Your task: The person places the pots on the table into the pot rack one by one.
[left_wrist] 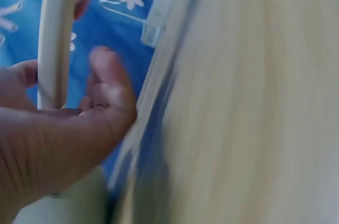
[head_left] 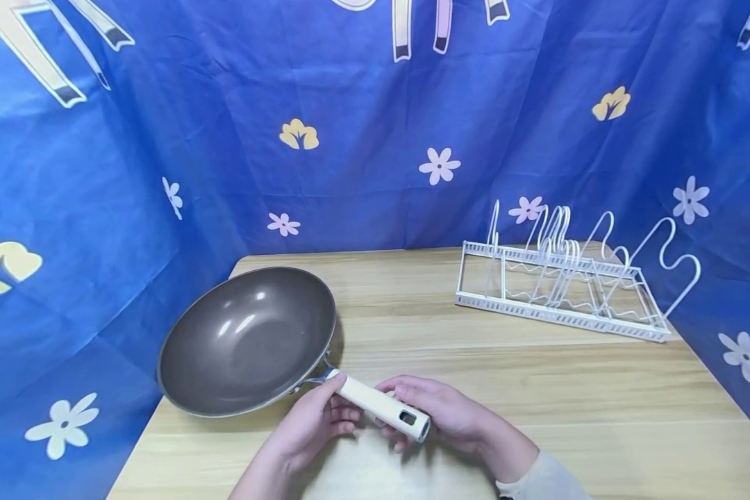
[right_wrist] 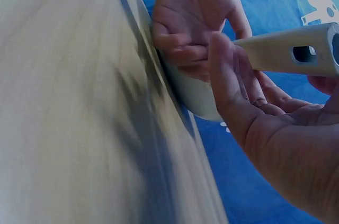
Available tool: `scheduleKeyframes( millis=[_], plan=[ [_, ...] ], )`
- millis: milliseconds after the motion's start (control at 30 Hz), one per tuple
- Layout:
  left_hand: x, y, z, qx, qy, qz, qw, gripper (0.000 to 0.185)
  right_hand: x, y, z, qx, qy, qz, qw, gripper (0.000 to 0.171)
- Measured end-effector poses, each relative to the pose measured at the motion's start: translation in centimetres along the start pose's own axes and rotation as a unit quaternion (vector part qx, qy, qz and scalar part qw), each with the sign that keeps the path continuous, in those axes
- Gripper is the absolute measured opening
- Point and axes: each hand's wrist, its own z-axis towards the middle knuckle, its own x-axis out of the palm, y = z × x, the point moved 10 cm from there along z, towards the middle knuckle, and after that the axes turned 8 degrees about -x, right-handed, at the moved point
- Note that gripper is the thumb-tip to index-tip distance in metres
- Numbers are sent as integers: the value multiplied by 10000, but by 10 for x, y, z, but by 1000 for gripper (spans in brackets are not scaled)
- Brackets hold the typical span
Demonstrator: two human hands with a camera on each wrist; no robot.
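A dark-lined wok (head_left: 250, 340) with a long cream handle (head_left: 381, 403) is tilted over the left side of the table. My left hand (head_left: 312, 420) holds the handle close to the bowl, its thumb on top and the other fingers bent below. Around the free end, near the hanging slot, my right hand (head_left: 440, 410) has its thumb along the far side and its fingers underneath. The right wrist view shows the slotted handle end (right_wrist: 286, 49) lying over the right hand's fingers (right_wrist: 228, 75). In the left wrist view, the handle (left_wrist: 55, 38) rises beside the left hand (left_wrist: 79, 123).
A white wire pan rack (head_left: 556, 312) with curved upright dividers stands at the back right of the wooden table (head_left: 400, 312). Blue patterned cloth (head_left: 362, 139) hangs behind the table and along both sides.
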Motion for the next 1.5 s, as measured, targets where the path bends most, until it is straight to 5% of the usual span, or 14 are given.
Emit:
scheduleKeyframes(
  millis=[100, 200, 433, 767, 967, 1333, 1500],
  plan=[
    [8, 0, 3, -138, 424, -1112, 9928, 29, 3, -3, 0, 59, 123, 321, 9994, 52],
    [10, -2, 5, -143, 472, -1889, 9808, 20, 5, -6, 1, 114, 182, 600, 9980, 49],
    [5, -2, 6, -71, 70, -2599, 9656, 15, 13, -9, 4, 327, 608, 1482, 9865, 46],
    [3, -9, 3, 130, 38, -2411, 9704, 23, 31, -13, 1, 407, 1943, 2903, 9361, 53],
    [3, -8, 0, 355, 116, -2281, 9729, 18, 39, -19, 3, 598, 2288, 3133, 9197, 58],
    [3, -4, 1, 541, 279, -2144, 9749, 13, 42, -20, 5, 747, 2419, 2597, 9319, 56],
    [8, -9, -1, 614, 663, -1879, 9780, 14, 43, -21, 5, 638, 2455, 2375, 9377, 55]
  ],
)
